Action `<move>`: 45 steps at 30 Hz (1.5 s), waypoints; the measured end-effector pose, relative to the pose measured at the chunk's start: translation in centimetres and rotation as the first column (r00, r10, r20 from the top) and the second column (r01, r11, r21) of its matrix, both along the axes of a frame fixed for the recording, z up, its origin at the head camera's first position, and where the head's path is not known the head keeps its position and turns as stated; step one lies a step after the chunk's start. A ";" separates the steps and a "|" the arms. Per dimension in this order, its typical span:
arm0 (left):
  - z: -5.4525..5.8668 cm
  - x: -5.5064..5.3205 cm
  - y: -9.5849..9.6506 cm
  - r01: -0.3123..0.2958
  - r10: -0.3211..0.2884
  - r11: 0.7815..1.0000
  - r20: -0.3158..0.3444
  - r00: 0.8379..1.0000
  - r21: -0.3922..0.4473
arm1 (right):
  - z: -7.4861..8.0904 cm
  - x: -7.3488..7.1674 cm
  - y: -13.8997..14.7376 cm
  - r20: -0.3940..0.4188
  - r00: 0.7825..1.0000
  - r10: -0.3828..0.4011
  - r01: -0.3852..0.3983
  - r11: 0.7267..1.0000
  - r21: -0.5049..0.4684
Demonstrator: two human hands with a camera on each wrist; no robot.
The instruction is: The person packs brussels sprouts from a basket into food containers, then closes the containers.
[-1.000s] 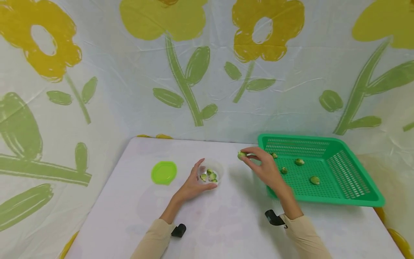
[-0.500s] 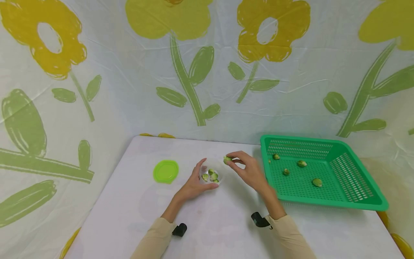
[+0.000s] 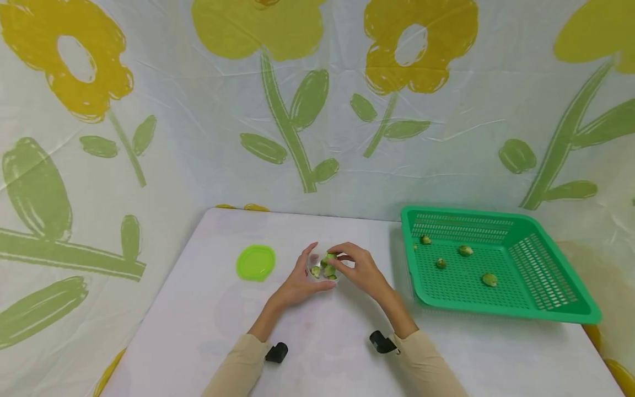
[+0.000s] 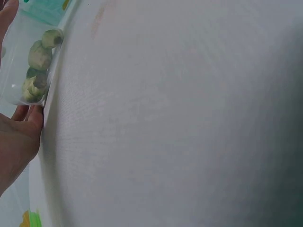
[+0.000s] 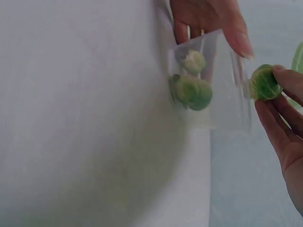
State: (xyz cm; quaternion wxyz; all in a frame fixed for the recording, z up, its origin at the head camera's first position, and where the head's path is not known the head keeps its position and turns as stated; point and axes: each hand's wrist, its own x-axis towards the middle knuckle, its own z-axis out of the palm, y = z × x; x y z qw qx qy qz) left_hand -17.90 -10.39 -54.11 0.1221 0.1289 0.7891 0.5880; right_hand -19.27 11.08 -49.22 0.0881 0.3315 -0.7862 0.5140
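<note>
My left hand (image 3: 299,284) grips a clear plastic tub (image 5: 222,101) standing on the table, thumb on its near side and fingers round the far side. Several Brussels sprouts (image 4: 40,56) lie in the bottom of the tub, seen through its wall in both wrist views. Between thumb and fingertips, my right hand (image 3: 361,269) pinches another Brussels sprout (image 5: 266,82). That sprout is right at the tub's open rim in the right wrist view, and in the head view it overlaps the sprouts inside.
To the right stands a green slotted basket (image 3: 506,314) with several Brussels sprouts (image 3: 489,279) spread over its floor. A bright green lid (image 3: 255,263) lies on the white table (image 3: 297,358) left of the tub. A flower-patterned cloth (image 3: 208,110) hangs behind the table.
My right hand has moved left from beside the basket to over the tub, carrying the pinched Brussels sprout. My left hand keeps its grip on the tub in the same place.
</note>
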 end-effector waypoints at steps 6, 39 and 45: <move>0.0 0.0 -0.2 0.009 -0.009 1.000 -0.021 1.000 0.013 | -0.9 0.0 -1.2 0.038 0.996 0.076 -0.077 0.997 0.024; 0.1 0.1 -0.1 0.025 -0.023 0.998 -0.025 0.999 0.061 | 1.3 -0.1 -0.4 0.113 0.973 0.203 -0.227 0.933 0.279; 0.1 0.2 0.0 0.004 -0.004 1.000 -0.014 1.000 0.019 | 2.8 -0.3 1.0 0.089 0.980 0.175 -0.195 0.918 0.344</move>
